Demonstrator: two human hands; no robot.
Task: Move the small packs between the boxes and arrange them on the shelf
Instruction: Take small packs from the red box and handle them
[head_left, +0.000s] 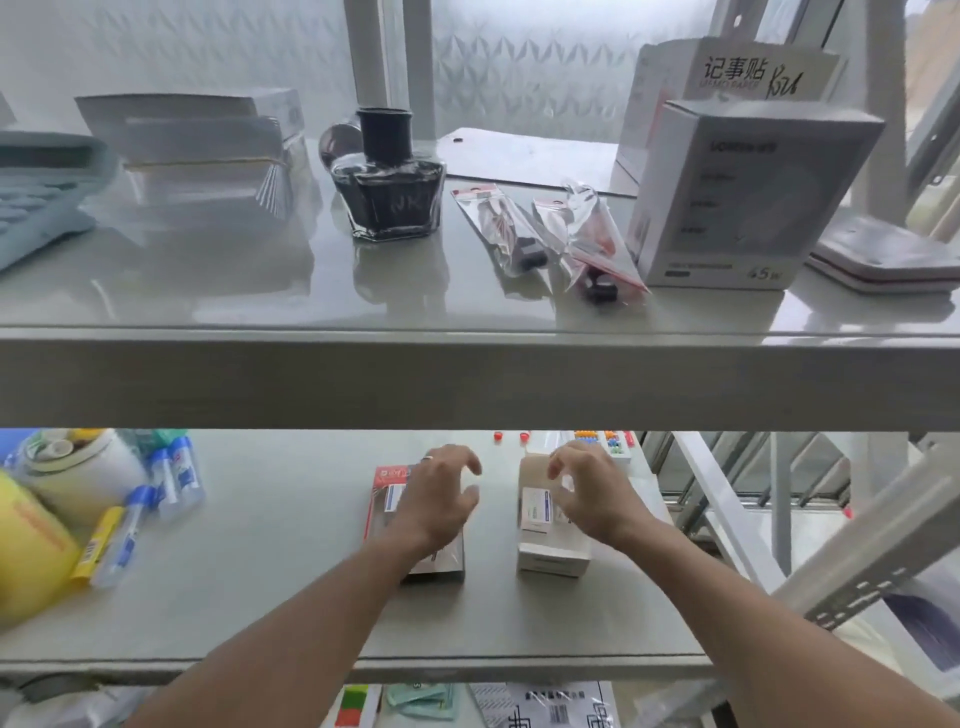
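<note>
Head view, over the person's shoulder: the left hand (435, 499) covers most of a red-edged box (387, 493), contents hidden; its grip is spread, holding nothing. Just right of it, the right hand (589, 493) hovers with curled, empty fingers over a white box (540, 540) on the lower shelf (270, 561), flap raised, inside unseen

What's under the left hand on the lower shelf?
A flat box with red edging lies on the lower shelf, beneath the open left hand. Its red top-left corner and near end show; hand and forearm cover the middle, so contents can't be seen.
</note>
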